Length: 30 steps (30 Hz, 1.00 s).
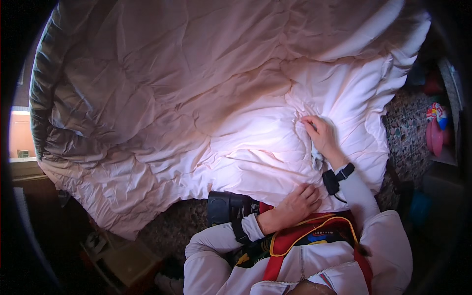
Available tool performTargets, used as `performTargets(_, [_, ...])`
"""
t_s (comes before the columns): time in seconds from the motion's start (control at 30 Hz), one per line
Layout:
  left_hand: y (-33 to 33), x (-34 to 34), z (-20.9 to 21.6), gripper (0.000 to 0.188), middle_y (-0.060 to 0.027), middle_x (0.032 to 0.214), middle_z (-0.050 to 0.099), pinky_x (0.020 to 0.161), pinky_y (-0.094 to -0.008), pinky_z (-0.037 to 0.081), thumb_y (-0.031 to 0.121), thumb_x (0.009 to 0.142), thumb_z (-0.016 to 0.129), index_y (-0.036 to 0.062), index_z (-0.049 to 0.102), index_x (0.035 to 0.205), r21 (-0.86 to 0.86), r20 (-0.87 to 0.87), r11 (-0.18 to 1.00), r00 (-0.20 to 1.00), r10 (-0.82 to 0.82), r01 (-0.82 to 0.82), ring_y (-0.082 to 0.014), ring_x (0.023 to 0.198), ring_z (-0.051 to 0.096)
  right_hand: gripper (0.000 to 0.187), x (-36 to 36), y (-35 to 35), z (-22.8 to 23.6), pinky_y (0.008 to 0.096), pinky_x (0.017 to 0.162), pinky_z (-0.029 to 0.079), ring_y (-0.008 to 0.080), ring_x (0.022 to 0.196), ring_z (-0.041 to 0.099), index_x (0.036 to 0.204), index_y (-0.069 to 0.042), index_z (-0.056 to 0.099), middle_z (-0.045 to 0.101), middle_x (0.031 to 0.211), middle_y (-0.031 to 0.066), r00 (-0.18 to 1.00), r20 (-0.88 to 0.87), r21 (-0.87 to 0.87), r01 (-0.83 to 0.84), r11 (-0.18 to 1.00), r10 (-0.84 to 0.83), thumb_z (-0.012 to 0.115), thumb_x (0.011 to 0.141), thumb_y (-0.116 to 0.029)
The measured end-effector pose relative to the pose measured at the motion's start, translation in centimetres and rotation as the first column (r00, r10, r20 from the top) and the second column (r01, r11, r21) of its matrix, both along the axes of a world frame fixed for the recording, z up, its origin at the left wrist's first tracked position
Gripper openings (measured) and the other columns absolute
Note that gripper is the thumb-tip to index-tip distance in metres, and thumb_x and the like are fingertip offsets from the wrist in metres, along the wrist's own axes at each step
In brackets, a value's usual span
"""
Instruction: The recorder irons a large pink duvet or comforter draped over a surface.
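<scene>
A large pale pink quilt [255, 142] lies spread in wrinkled folds before me, its near edge at my lap. My right hand [320, 136] is on the quilt, thumb and index finger pinched together at a puckered fold; anything small between the fingertips cannot be made out. Closer to my body, my left hand [299, 202] lies over the quilt's near edge with its fingers curled into the cloth. A small whitish-grey bunched thing [317, 158] shows beside my right wrist, too unclear to name.
Patterned flooring [410, 123] shows at the right, where a pink object [434, 137] and a colourful packet [436, 112] stand. A black boxy device [221, 206] is near my left forearm. A pale boxy thing [125, 263] sits low at left.
</scene>
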<state>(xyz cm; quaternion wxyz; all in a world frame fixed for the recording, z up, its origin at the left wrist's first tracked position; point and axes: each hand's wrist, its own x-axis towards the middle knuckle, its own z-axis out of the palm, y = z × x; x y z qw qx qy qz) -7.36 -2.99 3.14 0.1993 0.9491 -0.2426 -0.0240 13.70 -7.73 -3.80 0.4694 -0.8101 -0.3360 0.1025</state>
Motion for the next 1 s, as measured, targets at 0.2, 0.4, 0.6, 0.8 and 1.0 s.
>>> performTargets(0.2, [-0.1,-0.4,-0.2,0.041,-0.0137,0.125,0.053,0.104,-0.0400,0.033,0.025,0.081,0.054,0.0074,0.059,0.118,0.031,0.002,0.999,1.000,-0.012,0.012,-0.0275,0.119,0.046,0.011,-3.7,-3.0,-2.0,0.0370,0.080,0.049,0.0314,0.088,0.062,0.094,-0.002,0.065,0.066,0.090,0.0137,0.993,0.097,0.116,0.061,0.991,-0.073,0.058,0.088,-0.007])
performTargets(0.4, [0.0,-0.4,-0.2,0.044,-0.0148,0.126,0.053,0.105,-0.0423,0.031,0.027,0.080,0.055,0.0071,0.057,0.120,0.049,0.004,0.999,1.000,-0.013,0.013,-0.0297,0.121,0.044,0.009,-2.7,-1.9,-1.7,0.0392,0.080,0.048,0.0326,0.085,0.060,0.091,-0.001,0.064,0.064,0.086,0.0131,0.987,0.155,0.177,0.020,0.984,-0.048,0.056,0.086,-0.002])
performTargets(0.6, [0.0,-0.2,-0.1,0.044,-0.0150,0.127,0.052,0.105,-0.0418,0.032,0.027,0.081,0.053,0.0070,0.057,0.120,0.052,0.004,0.999,1.000,-0.013,0.012,-0.0294,0.121,0.044,0.010,-2.5,-1.8,-1.9,0.0385,0.077,0.048,0.0330,0.083,0.060,0.090,-0.001,0.063,0.063,0.085,0.0132,0.992,0.117,0.205,0.015,0.979,-0.040,0.054,0.086,-0.001])
performTargets(0.8, [0.0,-0.4,-0.3,0.043,-0.0150,0.127,0.052,0.105,-0.0413,0.032,0.027,0.081,0.053,0.0070,0.057,0.119,0.048,0.014,0.999,1.000,-0.012,0.011,-0.0291,0.120,0.045,0.010,-2.7,-1.8,-1.7,0.0374,0.078,0.048,0.0321,0.085,0.060,0.091,-0.001,0.063,0.063,0.086,0.0129,0.995,0.088,0.182,0.021,0.983,-0.037,0.054,0.086,-0.002])
performTargets(1.0, [0.0,-0.5,-0.3,0.043,-0.0149,0.128,0.052,0.105,-0.0409,0.032,0.025,0.081,0.054,0.0069,0.057,0.119,0.037,-0.006,0.999,1.000,-0.012,0.013,-0.0290,0.121,0.044,0.011,-2.9,-1.7,-1.1,0.0374,0.078,0.048,0.0316,0.086,0.060,0.092,-0.001,0.064,0.063,0.087,0.0130,0.997,0.061,0.165,0.026,0.986,-0.037,0.054,0.086,-0.003])
